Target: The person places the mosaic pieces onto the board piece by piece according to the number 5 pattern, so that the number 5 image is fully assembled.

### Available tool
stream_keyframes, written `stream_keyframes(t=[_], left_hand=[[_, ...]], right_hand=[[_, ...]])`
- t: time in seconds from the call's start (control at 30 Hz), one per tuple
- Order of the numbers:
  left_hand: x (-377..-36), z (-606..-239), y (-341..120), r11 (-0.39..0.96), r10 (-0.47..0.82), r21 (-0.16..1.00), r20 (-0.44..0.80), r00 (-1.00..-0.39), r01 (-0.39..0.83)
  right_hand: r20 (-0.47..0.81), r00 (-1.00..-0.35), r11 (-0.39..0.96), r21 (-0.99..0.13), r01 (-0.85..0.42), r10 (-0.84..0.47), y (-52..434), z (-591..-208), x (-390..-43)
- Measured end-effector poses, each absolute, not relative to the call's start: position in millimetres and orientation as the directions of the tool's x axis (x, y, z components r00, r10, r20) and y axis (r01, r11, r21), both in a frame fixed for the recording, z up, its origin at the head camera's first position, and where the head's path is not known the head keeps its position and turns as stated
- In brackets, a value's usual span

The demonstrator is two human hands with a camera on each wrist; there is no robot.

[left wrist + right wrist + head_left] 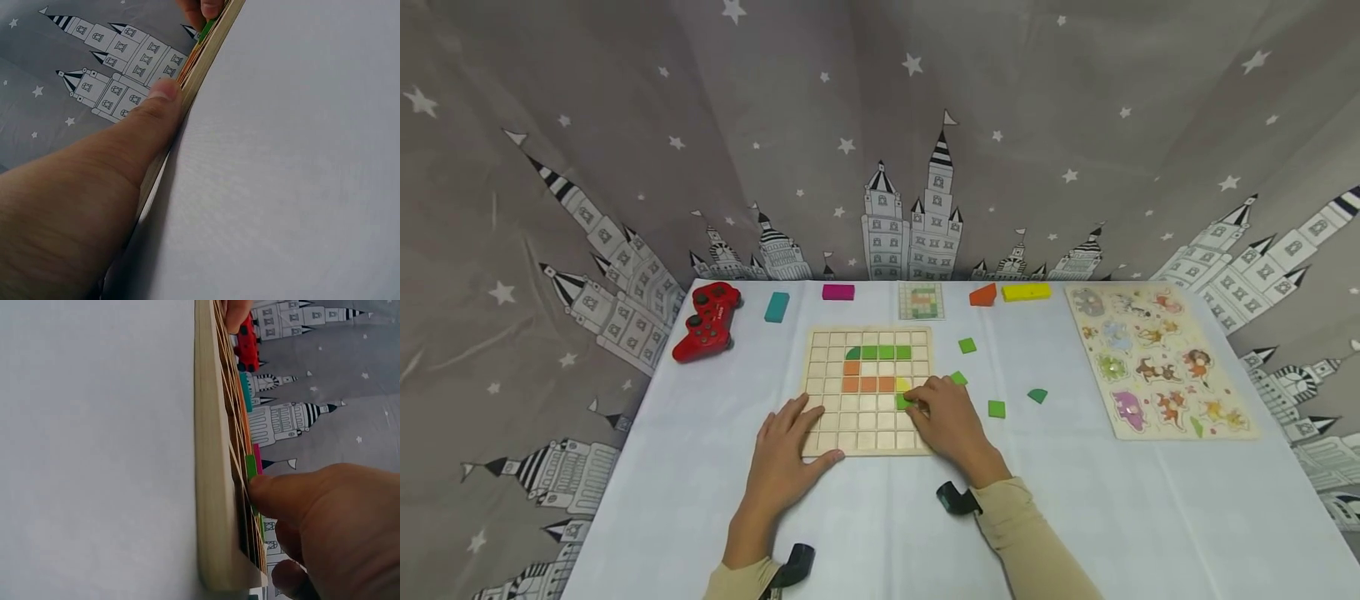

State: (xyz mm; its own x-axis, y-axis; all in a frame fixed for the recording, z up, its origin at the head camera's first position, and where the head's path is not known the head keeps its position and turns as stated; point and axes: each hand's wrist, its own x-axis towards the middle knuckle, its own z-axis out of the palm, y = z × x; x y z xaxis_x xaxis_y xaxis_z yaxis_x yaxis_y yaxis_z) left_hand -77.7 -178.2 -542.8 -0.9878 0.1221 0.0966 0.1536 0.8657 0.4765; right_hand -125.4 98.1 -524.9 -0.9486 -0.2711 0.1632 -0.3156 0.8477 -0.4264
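The right hand [951, 421] pinched a green tile [904, 402] at the wooden board's [823, 392] four o'clock; the left hand [790, 454] lay flat, fingers spread, at seven o'clock, holding nothing.

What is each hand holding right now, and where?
Right hand fingertips pinch a green tile by its right edge on the grid board; left hand steadies the board's near-left corner.
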Motion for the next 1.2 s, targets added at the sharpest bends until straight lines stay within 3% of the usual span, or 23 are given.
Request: stream_keyframes(t=[0.3, 0.83, 1.2], left_hand=[[-80, -542, -179, 0.866, 0.133, 0.471, 0.107, -0.985, 0.168], [-66, -550, -183, 0.869, 0.112, 0.475, 0.081, -0.990, 0.137], [-75, -547, -180, 0.859, 0.134, 0.476, 0.149, -0.980, 0.190]], right_hand=[[0.245, -0.933, 0.867, -0.364, -0.341, -0.264, 95, -525, -124], [0.116, -0.964, 0.821, -0.505, -0.266, -0.241, 117, -525, -119], [0.079, -0.995, 0.827, -0.554, -0.098, -0.065, 170, -519, -137]])
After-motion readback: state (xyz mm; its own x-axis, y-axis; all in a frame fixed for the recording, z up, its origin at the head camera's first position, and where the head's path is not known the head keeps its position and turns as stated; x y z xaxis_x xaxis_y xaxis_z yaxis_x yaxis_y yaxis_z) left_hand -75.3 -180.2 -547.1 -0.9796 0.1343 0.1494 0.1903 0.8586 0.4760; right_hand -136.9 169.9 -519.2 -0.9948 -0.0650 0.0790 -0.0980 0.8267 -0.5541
